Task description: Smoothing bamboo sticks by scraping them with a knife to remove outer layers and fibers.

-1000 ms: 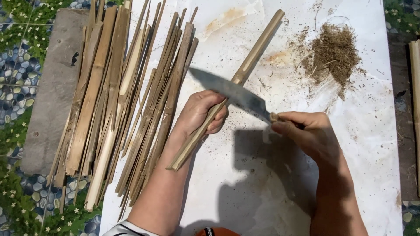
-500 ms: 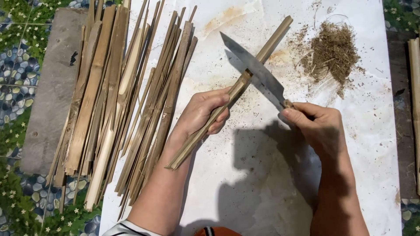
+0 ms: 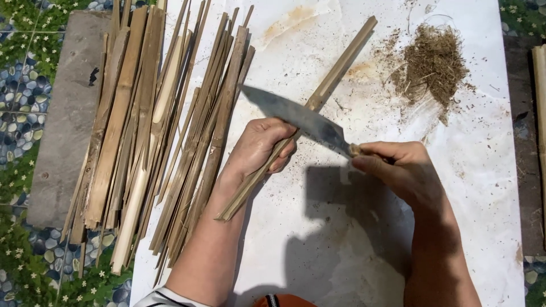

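My left hand (image 3: 259, 148) grips a long bamboo strip (image 3: 335, 71) that slants from lower left to upper right over a white sheet (image 3: 341, 239). My right hand (image 3: 395, 167) holds a broad-bladed knife (image 3: 296, 116) by its handle. The blade points left and lies across the strip just above my left fingers. A heap of split bamboo strips (image 3: 159, 136) lies to the left of my left forearm.
A pile of brown fibrous shavings (image 3: 432, 62) sits at the upper right of the sheet. A grey slab (image 3: 62, 125) lies under the heap on the left. Another bamboo piece (image 3: 539, 113) runs along the right edge. Patterned floral ground surrounds the sheet.
The knife rose up along the strip toward its far end half a second ago, then came back down; its blade now lies across the strip near my left fingers again.
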